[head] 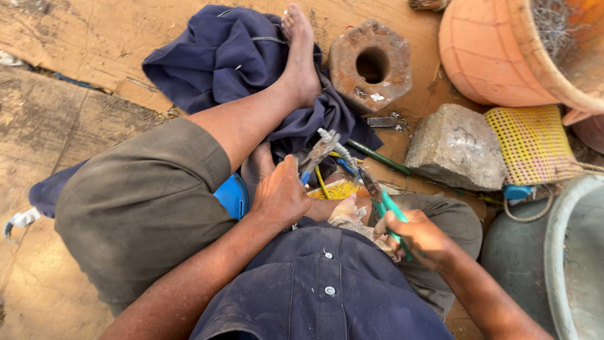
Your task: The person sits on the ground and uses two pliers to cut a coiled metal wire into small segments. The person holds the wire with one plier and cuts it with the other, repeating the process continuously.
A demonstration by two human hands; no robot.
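Left hand [281, 194] clenched on blue-handled pliers [318, 154]; right hand [416, 236] grasping green-handled pliers [384, 201] (workpiece hidden).

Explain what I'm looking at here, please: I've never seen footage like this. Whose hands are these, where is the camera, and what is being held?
This is one picture from a camera worn on a person's head, looking down at their own lap as they sit on the ground. There is no machine, only two bare hands.

The left hand grips blue-handled pliers, whose tip holds a small metal fitting on a cable. The right hand grips green-handled pliers, pointed toward the same spot. How tightly the fingers close is hard to tell.

The person's bare leg stretches forward over a dark blue cloth. On the cardboard-covered ground lie a rusty hexagonal block with a hole, a grey stone, a yellow woven mat, an orange clay pot and a grey basin.
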